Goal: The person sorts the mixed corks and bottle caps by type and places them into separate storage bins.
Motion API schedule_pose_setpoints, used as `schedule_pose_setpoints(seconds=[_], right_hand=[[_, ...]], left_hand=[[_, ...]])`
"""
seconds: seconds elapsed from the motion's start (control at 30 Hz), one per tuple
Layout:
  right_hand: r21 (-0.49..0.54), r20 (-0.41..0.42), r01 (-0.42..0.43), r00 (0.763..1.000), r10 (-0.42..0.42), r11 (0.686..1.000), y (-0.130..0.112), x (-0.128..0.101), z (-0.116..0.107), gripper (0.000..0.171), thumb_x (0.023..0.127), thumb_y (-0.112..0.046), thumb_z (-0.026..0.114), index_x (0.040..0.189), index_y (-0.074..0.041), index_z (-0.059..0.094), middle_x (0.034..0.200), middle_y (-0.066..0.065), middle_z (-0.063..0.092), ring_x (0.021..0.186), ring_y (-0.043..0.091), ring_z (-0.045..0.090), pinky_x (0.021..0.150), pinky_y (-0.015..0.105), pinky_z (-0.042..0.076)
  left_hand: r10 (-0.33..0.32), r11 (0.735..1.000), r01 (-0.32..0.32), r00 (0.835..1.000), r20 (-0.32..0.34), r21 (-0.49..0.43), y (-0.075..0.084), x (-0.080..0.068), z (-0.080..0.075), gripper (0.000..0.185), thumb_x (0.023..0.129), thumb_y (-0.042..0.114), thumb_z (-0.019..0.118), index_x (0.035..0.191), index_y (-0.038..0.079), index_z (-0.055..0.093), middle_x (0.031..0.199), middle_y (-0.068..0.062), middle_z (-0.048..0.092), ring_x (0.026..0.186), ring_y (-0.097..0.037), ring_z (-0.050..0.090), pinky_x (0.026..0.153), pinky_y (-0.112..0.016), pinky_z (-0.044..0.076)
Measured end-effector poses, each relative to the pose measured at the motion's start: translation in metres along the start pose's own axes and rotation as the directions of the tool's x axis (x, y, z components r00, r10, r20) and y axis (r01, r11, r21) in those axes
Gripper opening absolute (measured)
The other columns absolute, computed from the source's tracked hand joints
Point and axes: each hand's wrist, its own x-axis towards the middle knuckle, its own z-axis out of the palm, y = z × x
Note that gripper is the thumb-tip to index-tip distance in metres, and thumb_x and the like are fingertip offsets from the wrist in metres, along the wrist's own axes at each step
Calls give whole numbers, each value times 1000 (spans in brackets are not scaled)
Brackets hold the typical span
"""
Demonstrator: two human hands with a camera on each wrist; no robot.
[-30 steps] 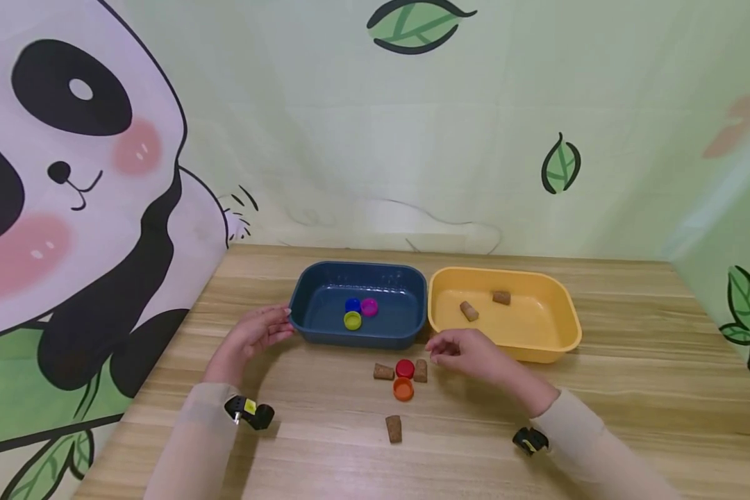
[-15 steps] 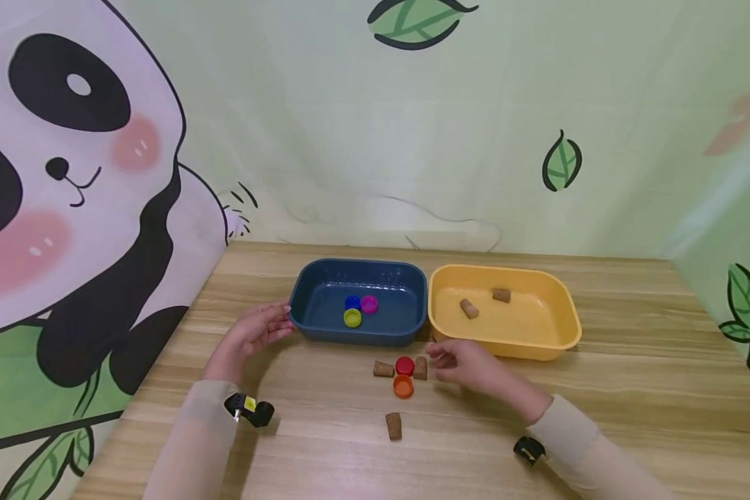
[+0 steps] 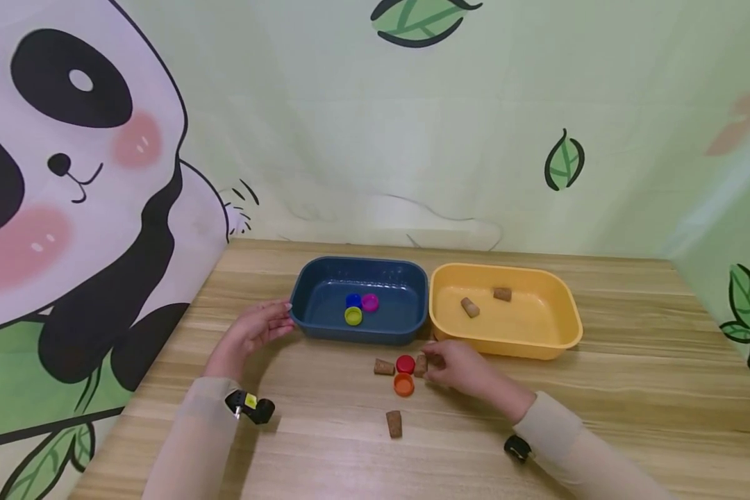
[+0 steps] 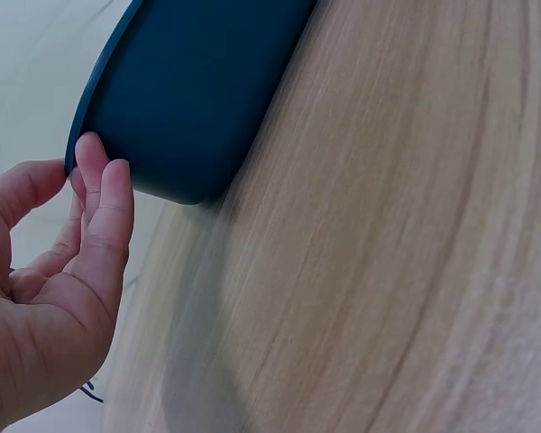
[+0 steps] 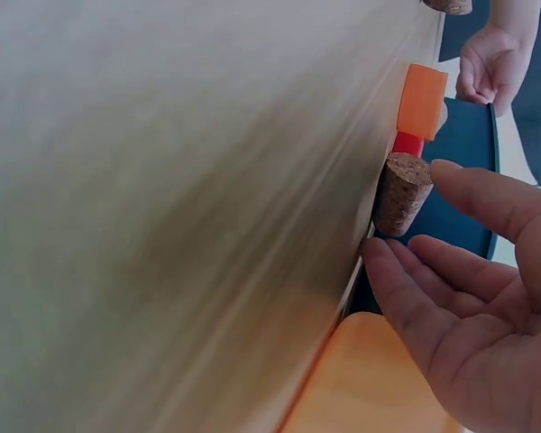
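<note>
My left hand (image 3: 253, 335) pinches the left rim of a dark blue tub (image 3: 359, 335), thumb and fingers on either side of the rim (image 4: 75, 135) in the left wrist view. Inside that tub lie a blue cap (image 3: 353, 301), a magenta cap (image 3: 370, 303) and a yellow cap (image 3: 353, 317). My right hand (image 3: 465, 368) is at a cork stopper (image 5: 403, 194), its thumb tip by one end and its fingers by the other, not closed round it. Beside this cork are a red cap (image 3: 405, 364), an orange cap (image 3: 403, 385) and another cork (image 3: 384, 367).
A yellow tub (image 3: 506, 347) stands right of the blue one, with two corks (image 3: 503, 294) in it. One more cork (image 3: 394, 423) lies nearer on the wooden table (image 3: 325, 444). A panda-print cloth (image 3: 325, 139) hangs behind.
My right hand has come down from in front of the yellow tub and left to the cork beside the red cap. My left hand stays at the blue tub's rim.
</note>
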Motion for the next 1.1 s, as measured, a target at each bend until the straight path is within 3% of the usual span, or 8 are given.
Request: schedule_pose_setpoints(seconds=[0.33, 0.67, 0.87, 1.1], right_hand=[[-61, 3, -28, 1000, 29, 998, -2, 3, 1, 37, 83, -6, 78, 118, 5, 71, 103, 12, 75, 83, 15, 56, 79, 29, 56], [-98, -12, 41, 999, -42, 994, -3, 4, 2, 20, 84, -5, 77, 103, 0, 74, 86, 3, 70, 77, 10, 52, 72, 23, 51], [-80, 8, 23, 1000, -22, 997, -4, 6, 2, 12, 84, -2, 76, 96, -3, 73, 79, 0, 64, 75, 10, 50, 67, 19, 42], [-77, 11, -19, 1000, 20, 997, -8, 7, -1, 22, 84, -3, 76, 106, 2, 74, 87, 5, 70, 79, 13, 57, 74, 24, 54]], left_hand=[[0, 1000, 0, 1000, 3, 2, 2, -1, 1, 15, 108, 13, 51, 117, 4, 58, 80, 4, 74, 74, -6, 72, 76, -20, 64], [8, 1000, -8, 1000, -5, 9, 0, -1, 0, 19, 108, 11, 50, 123, 0, 56, 80, 4, 74, 74, -5, 72, 75, -19, 64], [8, 1000, -8, 1000, -6, 10, -2, -1, 0, 28, 108, 11, 49, 131, -5, 50, 81, 4, 74, 75, -5, 72, 75, -19, 64], [27, 1000, -27, 1000, 15, 11, -1, -1, 1, 20, 108, 10, 48, 123, -1, 53, 81, 5, 73, 75, -4, 71, 76, -18, 63]])
